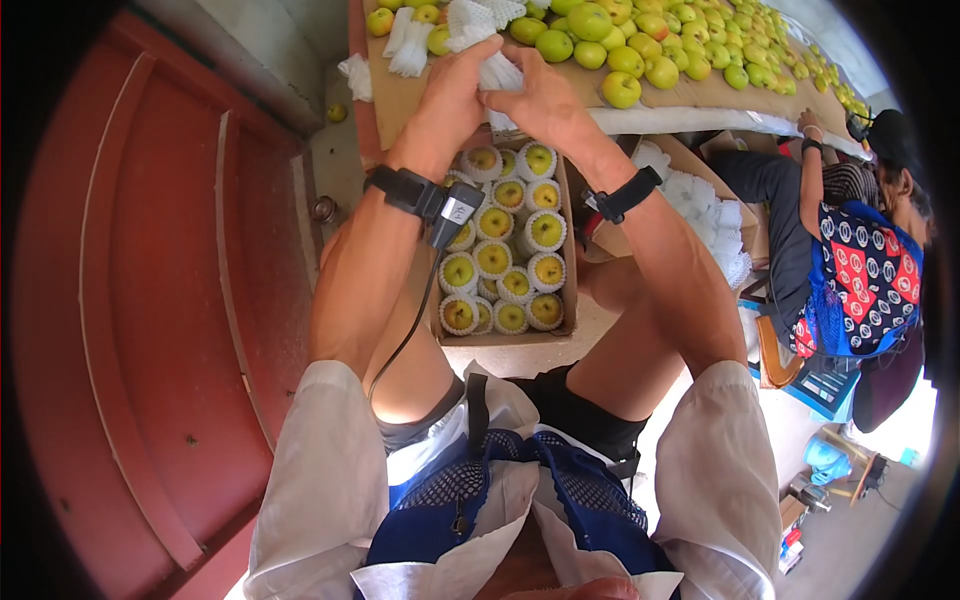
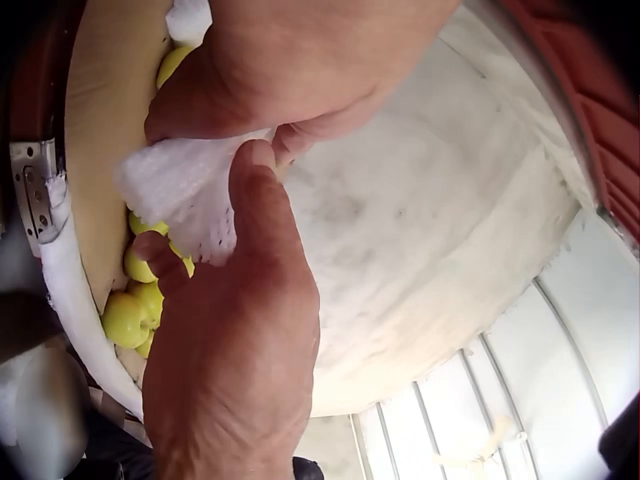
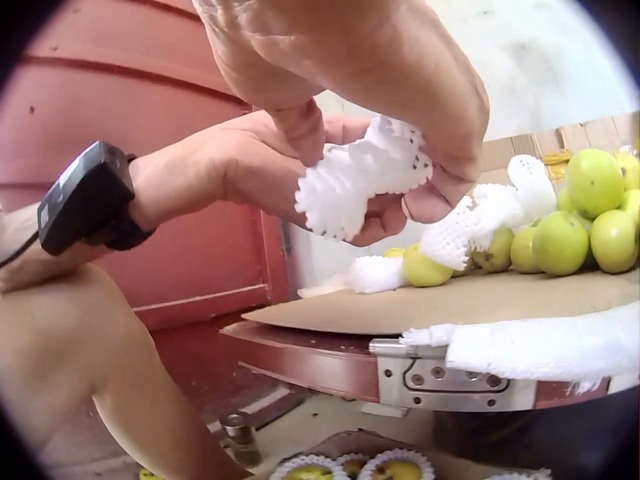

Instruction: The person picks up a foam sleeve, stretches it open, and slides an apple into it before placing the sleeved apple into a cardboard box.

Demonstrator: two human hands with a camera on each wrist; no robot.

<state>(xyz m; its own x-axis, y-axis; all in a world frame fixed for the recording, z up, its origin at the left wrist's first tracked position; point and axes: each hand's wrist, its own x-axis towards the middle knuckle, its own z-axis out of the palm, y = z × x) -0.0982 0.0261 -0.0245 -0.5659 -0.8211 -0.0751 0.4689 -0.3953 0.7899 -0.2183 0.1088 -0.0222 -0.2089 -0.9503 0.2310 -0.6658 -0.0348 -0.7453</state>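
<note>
A white foam net sleeve (image 1: 500,72) is held between both hands, above the near edge of the table. My left hand (image 1: 455,95) grips one side of it, with fingers curled on the foam in the right wrist view. From the other side my right hand (image 1: 545,100) pinches the sleeve (image 3: 350,185), its thumb pressed to the foam in the left wrist view. The sleeve looks crumpled and narrow. Below the hands stands a cardboard box (image 1: 570,300) of yellow-green apples (image 1: 493,258), each in a white foam net.
Many loose green apples (image 1: 622,90) cover the cardboard-topped table (image 1: 400,95). More foam nets (image 1: 408,50) lie at its left end. A carton of foam nets (image 1: 700,205) stands right of the box. Another person (image 1: 865,260) sits at the right. A red door (image 1: 160,300) is at the left.
</note>
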